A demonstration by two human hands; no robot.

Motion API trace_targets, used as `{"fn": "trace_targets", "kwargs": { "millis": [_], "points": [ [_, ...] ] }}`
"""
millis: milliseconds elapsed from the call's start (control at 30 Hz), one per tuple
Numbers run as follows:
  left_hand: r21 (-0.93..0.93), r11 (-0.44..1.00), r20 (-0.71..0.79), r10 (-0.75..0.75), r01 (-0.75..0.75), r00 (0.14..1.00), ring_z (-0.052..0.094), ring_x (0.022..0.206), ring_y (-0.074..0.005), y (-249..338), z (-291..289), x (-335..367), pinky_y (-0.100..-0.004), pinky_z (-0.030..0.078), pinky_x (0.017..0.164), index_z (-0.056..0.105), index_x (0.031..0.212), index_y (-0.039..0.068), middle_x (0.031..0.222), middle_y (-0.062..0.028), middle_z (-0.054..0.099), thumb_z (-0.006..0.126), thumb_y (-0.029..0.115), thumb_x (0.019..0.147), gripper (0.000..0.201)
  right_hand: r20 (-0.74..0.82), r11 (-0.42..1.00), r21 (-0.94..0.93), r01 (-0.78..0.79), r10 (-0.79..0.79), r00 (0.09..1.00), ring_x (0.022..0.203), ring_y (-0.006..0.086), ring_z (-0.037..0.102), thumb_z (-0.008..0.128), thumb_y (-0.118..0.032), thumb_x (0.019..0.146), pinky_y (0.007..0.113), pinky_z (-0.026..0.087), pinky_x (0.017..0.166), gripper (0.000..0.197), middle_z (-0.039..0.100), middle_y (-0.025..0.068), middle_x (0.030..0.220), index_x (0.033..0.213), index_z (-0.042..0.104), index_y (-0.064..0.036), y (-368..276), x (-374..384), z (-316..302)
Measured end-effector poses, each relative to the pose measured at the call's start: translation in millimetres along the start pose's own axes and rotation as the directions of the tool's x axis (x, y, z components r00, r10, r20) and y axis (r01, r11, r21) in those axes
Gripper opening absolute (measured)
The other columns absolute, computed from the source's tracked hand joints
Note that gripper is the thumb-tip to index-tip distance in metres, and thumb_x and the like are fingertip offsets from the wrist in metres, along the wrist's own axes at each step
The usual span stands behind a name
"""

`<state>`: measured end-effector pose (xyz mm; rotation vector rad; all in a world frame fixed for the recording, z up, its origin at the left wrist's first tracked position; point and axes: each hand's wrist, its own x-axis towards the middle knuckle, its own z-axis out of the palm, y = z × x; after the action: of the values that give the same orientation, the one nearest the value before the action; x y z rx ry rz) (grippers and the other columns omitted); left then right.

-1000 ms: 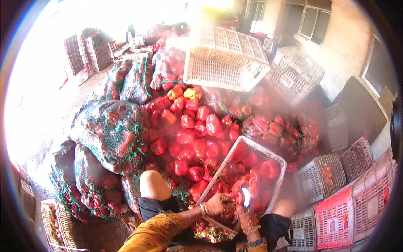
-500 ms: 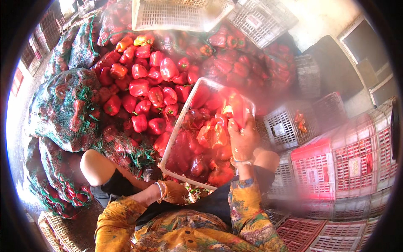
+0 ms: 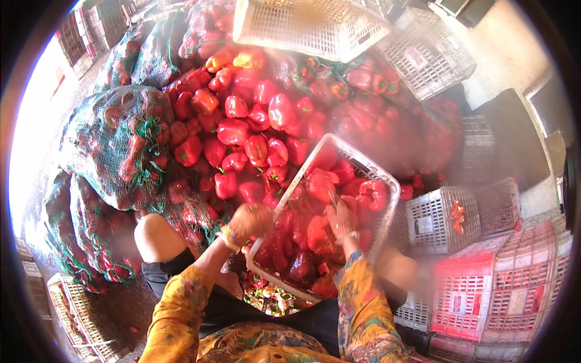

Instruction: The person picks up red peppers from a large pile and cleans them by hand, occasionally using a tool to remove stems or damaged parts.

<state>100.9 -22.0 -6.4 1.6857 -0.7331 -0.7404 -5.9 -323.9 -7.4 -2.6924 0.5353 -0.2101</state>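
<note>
Between my knees a white plastic crate (image 3: 259,249) stands tilted, holding cut and hollowed red peppers (image 3: 318,233). My left hand (image 3: 250,221) is at the crate's left rim, close to the heap of whole red peppers (image 3: 255,150). Its fingers are curled but smeared, and I cannot tell whether they hold anything. Over the crate is my right hand (image 3: 342,220), closed, with a thin sliver like a narrow blade showing at its fingers. Below the crate's near corner lies a pile of pepper cores and scraps (image 3: 272,299).
Green net sacks (image 3: 115,142) of peppers lie to the left. Another white crate (image 3: 308,27) sits at the far side. Stacked crates (image 3: 463,299), some red, stand at the right, and a grey crate (image 3: 437,221) bears pepper pieces on its side.
My left hand has gone from the scraps up to the crate's left rim. My right hand has sunk lower over the crate, and the orange-red pepper has left it. The view has shifted.
</note>
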Motion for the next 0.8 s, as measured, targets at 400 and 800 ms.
{"fn": "trace_targets", "kwargs": {
  "millis": [400,800],
  "points": [
    [0.419,0.467,-0.607,-0.494,0.779,0.622,0.062,0.12,-0.0348,-4.3,-69.1,244.8,-0.0433,0.052,0.098,0.04,0.141,0.002,0.13,-0.0234,0.062,0.069,0.057,0.079,0.088,-0.148,0.958,0.19,-0.216,0.245,0.958,0.124,0.0326,0.058,0.058,-0.019,0.091,0.043,0.053,0.095,0.056,0.058,0.0117,0.139,0.145,0.045,-0.0177,17.4,-11.6,37.8],
    [0.185,0.981,-0.262,0.107,-0.059,0.959,0.064,0.091,-0.0263,-75.6,-74.9,164.4,-0.0431,0.056,0.074,0.049,0.131,0.018,0.104,-0.0095,0.062,0.072,0.016,0.078,0.058,-0.131,0.949,0.28,-0.147,0.189,0.973,0.129,0.034,0.054,0.06,-0.024,0.093,0.044,0.049,0.1,0.058,0.053,0.0123,0.144,0.148,0.041,-0.0191,18.9,-1.1,48.1]
  ]
}}
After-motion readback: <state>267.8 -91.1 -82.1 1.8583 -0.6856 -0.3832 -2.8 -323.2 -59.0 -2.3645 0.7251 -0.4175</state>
